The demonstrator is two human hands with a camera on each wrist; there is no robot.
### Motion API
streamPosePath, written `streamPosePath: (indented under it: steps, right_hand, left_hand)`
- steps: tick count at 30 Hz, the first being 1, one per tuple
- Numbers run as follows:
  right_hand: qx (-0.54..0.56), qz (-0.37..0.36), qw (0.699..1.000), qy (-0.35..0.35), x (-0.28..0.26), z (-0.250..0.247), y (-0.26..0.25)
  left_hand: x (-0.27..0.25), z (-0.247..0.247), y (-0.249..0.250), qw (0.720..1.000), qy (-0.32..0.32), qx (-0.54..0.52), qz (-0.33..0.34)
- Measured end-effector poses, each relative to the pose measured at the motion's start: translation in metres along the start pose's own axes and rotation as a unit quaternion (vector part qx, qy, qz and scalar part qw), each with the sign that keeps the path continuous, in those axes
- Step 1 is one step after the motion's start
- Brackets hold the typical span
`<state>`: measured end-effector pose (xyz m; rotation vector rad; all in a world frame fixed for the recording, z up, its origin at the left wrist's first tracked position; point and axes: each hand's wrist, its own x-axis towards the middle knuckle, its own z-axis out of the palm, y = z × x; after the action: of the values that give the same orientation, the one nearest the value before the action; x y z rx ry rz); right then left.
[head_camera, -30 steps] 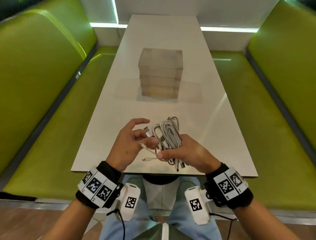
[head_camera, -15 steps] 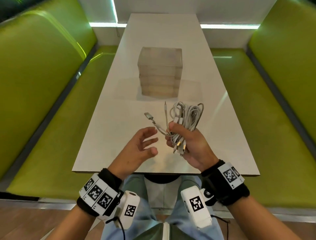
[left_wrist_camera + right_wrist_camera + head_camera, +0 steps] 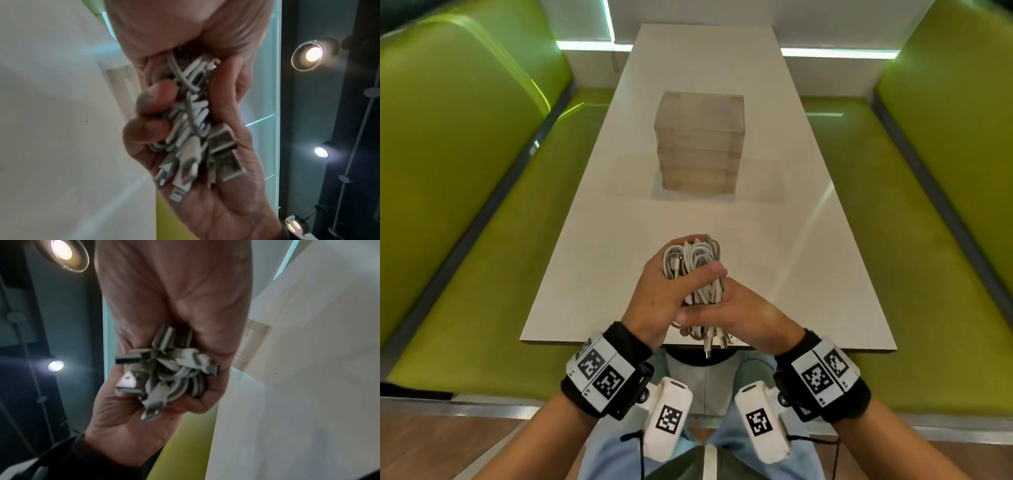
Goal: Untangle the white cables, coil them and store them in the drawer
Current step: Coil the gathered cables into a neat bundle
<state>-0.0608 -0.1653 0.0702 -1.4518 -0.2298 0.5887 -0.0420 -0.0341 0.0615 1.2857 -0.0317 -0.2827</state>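
Observation:
A bundle of white cables is held just above the near end of the white table, loops pointing away from me. My left hand grips its upper part, thumb across the front. My right hand grips the lower part, where several plugs hang past the table edge. In the left wrist view the cables and plugs lie between both palms. The right wrist view shows the cables the same way. The translucent drawer unit stands mid-table, its drawers pushed in.
Green padded benches run along both sides, one on the left and one on the right. Bare tabletop lies between my hands and the drawer unit. My lap is under the near table edge.
My left hand was open beside the bundle half a second ago; it now grips it together with the right. The bundle has come down and nearer to me.

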Motion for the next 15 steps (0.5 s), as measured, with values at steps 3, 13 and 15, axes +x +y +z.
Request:
streamPosePath:
  steps: [3, 13, 15]
  right_hand:
    - [-0.047, 0.002, 0.999, 0.016, 0.004, 0.000, -0.002]
    - [-0.117, -0.001, 0.993, -0.018, 0.011, -0.003, 0.002]
    - [-0.109, 0.019, 0.990, -0.084, 0.010, -0.007, 0.002]
  left_hand:
    - [-0.002, 0.005, 0.003, 1.000, -0.028, -0.006, 0.000]
    - [0.005, 0.009, -0.003, 0.998, 0.056, -0.004, -0.002]
    - [0.005, 0.008, -0.001, 0.998, 0.057, -0.022, -0.009]
